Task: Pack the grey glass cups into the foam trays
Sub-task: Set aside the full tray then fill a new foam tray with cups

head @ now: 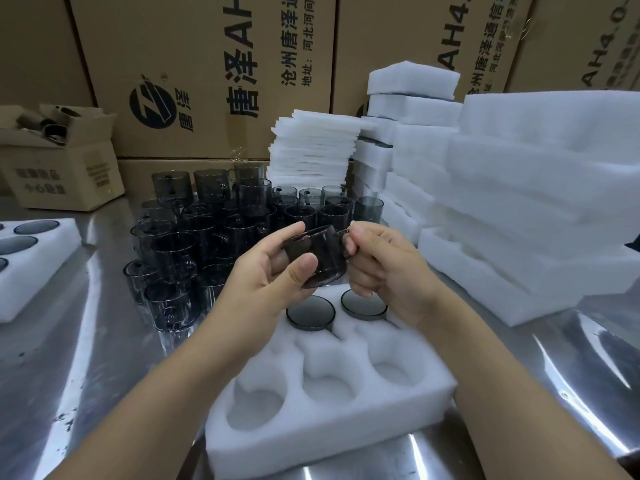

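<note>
The left hand [277, 271] curls round a grey glass cup [322, 258], thumb on its side; the right hand [388, 271] pinches its handle. Just below both, the foam tray [311, 441] holds two seated cups [310, 311] in far pockets; three near pockets lie empty.

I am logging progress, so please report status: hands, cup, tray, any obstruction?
Left hand and right hand both grip one grey glass cup above the foam tray. Two seated cups in far row; three near holes empty. Nothing blocks them.
</note>
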